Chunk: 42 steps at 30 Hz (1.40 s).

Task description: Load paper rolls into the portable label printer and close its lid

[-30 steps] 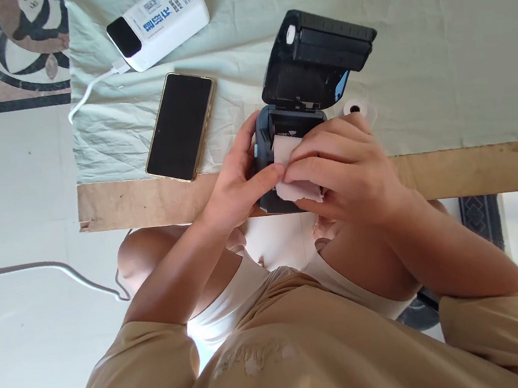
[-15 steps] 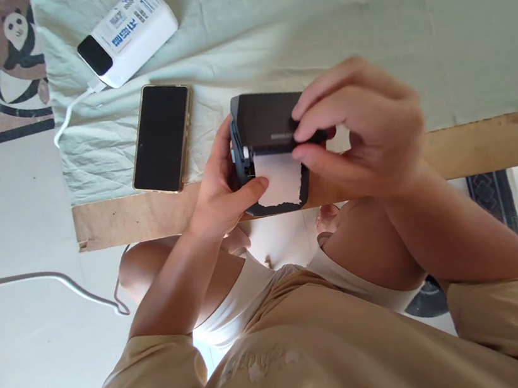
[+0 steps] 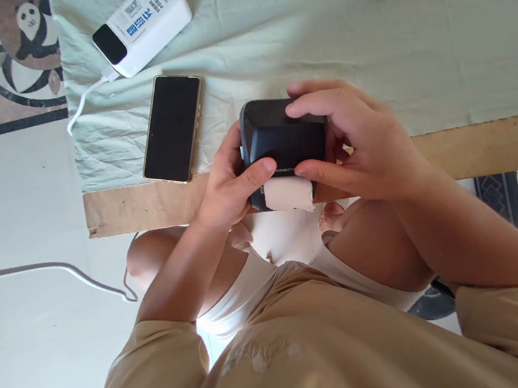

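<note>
Your left hand (image 3: 227, 188) and right hand (image 3: 367, 141) both grip the small black printer (image 3: 283, 140), fingers curled round its closed lid; it sits at the table's (image 3: 473, 150) near edge; paper strip (image 3: 287, 194) protrudes; phone (image 3: 172, 128) lies nearby.

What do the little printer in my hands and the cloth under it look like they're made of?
The printer looks like dark matte plastic: smooth moulded shell, rounded corners, soft sheen. The strip sticking out of it looks like thin paper with a torn edge. The cloth looks like pale green woven fabric, wrinkled and creased.
</note>
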Motion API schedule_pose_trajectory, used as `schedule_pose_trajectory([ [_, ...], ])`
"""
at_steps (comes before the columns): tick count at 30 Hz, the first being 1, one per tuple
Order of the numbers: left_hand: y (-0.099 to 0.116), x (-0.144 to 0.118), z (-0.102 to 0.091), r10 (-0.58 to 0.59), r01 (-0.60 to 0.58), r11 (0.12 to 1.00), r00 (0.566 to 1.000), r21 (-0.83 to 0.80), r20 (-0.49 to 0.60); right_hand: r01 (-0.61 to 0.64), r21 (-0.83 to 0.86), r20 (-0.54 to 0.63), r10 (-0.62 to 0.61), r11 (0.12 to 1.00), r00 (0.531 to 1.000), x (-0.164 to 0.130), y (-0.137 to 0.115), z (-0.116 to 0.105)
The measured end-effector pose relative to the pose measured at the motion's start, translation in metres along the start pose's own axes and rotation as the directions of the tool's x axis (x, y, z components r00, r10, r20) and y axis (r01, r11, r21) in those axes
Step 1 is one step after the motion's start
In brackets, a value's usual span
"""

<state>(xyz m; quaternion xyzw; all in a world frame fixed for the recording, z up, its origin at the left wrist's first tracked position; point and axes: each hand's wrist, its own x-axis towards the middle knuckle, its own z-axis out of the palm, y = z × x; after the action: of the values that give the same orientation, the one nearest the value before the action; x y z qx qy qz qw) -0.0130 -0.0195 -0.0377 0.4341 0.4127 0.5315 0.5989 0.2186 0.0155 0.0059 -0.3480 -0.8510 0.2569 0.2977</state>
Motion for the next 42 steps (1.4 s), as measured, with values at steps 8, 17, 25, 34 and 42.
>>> schedule_pose_trajectory([
  [8,0.008,0.006,0.001,-0.066,0.066,0.996,0.998,-0.059,0.003,-0.039,0.035,-0.013,0.039,0.999,0.999,0.004,-0.005,0.001],
  [17,0.015,0.007,0.001,-0.097,0.101,0.985,0.995,-0.138,0.040,-0.119,-0.070,0.035,0.121,0.990,0.992,0.005,-0.002,0.004],
  [25,0.015,0.002,0.002,-0.118,0.117,0.986,0.993,-0.120,-0.005,0.032,-0.150,-0.080,-0.044,0.988,0.996,0.002,0.003,0.014],
  [34,0.014,0.012,0.007,-0.233,0.199,0.946,0.966,-0.256,-0.112,0.135,-0.211,-0.390,-0.210,0.968,0.897,0.003,0.011,0.001],
  [42,0.006,0.013,0.003,-0.101,0.088,0.987,0.990,-0.133,-0.096,0.020,-0.232,-0.132,-0.051,0.972,0.990,0.000,0.011,0.005],
])
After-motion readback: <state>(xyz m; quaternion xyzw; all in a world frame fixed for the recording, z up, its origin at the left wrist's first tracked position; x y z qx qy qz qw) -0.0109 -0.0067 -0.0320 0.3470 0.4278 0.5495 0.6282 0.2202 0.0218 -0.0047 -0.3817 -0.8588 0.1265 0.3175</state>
